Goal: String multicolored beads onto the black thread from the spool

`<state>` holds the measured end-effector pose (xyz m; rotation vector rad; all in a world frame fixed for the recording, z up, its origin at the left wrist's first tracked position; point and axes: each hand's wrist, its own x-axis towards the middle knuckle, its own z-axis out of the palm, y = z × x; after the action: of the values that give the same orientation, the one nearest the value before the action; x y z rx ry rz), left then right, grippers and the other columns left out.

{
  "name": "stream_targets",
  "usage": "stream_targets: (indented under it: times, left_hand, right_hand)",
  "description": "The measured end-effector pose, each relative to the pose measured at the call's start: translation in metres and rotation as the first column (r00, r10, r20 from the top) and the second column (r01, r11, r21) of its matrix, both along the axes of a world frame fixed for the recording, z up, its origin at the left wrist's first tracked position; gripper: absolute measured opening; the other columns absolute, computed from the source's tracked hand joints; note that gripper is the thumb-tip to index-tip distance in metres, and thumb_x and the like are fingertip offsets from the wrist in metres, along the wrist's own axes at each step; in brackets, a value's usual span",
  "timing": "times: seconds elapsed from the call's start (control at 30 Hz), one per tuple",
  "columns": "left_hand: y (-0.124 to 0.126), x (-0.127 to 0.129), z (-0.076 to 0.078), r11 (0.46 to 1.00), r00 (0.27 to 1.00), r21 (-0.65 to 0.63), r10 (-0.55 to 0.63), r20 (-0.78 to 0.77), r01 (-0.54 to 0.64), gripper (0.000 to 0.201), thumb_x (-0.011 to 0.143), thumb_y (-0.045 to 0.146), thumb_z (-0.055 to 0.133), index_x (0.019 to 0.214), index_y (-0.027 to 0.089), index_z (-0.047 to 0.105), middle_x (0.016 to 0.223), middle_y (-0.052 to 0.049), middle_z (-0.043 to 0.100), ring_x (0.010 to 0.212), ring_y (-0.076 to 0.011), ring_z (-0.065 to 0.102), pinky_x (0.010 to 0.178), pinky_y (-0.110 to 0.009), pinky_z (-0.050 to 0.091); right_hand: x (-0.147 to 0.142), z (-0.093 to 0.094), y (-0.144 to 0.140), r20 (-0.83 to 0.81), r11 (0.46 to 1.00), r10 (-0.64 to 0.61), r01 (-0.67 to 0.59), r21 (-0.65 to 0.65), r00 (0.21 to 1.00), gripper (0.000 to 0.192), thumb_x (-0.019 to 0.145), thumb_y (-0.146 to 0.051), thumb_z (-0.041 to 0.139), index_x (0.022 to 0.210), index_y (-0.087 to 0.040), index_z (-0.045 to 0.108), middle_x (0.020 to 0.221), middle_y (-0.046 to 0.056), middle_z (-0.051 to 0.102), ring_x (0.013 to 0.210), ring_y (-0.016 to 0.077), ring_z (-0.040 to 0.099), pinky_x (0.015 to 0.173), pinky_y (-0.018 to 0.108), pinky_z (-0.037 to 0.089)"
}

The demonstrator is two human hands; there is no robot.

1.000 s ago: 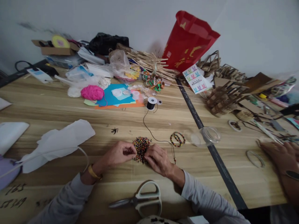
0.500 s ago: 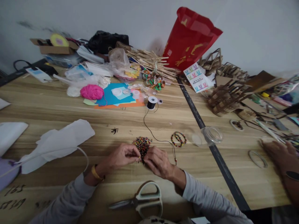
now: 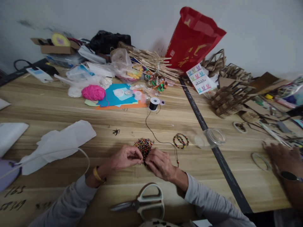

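Observation:
Over the near edge of a pile of small multicoloured beads (image 3: 143,144), my two hands almost meet at the fingertips. My left hand (image 3: 126,157) is closed in a pinch; a faint thin thread (image 3: 135,171) hangs below its fingers, and a tiny bead seems to show at the tips. Fingers of my right hand (image 3: 162,164) are also pinched together, hiding what they hold. To the right lie two beaded bracelets (image 3: 181,141). A black cord (image 3: 151,130) runs from a spool (image 3: 154,104) past them to a small reddish bead at its end.
Scissors (image 3: 144,203) lie just in front of me. White sheeting (image 3: 63,142) is at left, with pink yarn (image 3: 93,92) and blue paper (image 3: 113,97) behind. A coil of clear line (image 3: 215,137) sits right, near another person's hand (image 3: 282,156). A red bag (image 3: 191,41) stands at the back.
Almost nothing differs; both my hands keep their pinch over the beads with only a tiny shift. The other person's hand at right has moved slightly.

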<state>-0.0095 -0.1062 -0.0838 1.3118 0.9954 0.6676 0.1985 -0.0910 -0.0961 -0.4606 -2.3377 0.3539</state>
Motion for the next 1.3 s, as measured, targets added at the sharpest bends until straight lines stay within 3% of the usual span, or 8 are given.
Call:
stream_targets:
  times: [1.3]
  left_hand:
    - [-0.0014,0.0020,0.0004,1.000,1.000,-0.009,0.005,0.001,-0.005,0.015,0.068,0.024,0.068,0.072,0.012,0.061,0.069,-0.002,0.066,0.066,-0.0125,0.060,0.066,-0.023,0.047]
  right_hand:
    - [-0.0022,0.0053,-0.0003,0.009,1.000,0.002,-0.002,0.000,1.000,0.007,0.090,-0.014,0.050,0.088,-0.014,0.056,0.077,0.007,0.062,0.074,0.0164,0.054,0.064,0.027,0.047]
